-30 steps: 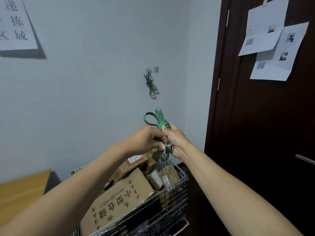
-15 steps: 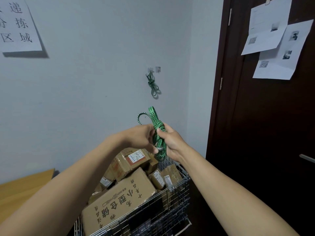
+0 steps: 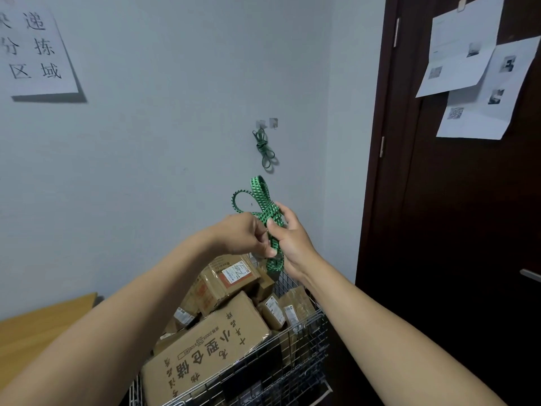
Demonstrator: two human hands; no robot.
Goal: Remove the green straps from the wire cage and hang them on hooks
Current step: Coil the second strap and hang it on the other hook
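The first strap (image 3: 265, 148) hung from the hooks (image 3: 260, 123); below them, the left hand (image 3: 244, 235) and right hand (image 3: 291, 237) gripped the folded second strap (image 3: 257, 187), not yet hung.

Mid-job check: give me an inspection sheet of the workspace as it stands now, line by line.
Surface: wooden tabletop at lower left; only a corner is in view.
Job's things: held strap, bundled and raised over the wire cage; hung strap on the left hook; the right hook beside it looks bare.
Clutter: cardboard parcels piled in the cage.
Grippers: left hand and right hand both hold the held strap, with the grip near its wrapped middle.
Cables: nothing seen.
Surroundings: grey wall with a paper sign; dark door at right with papers stuck on it.
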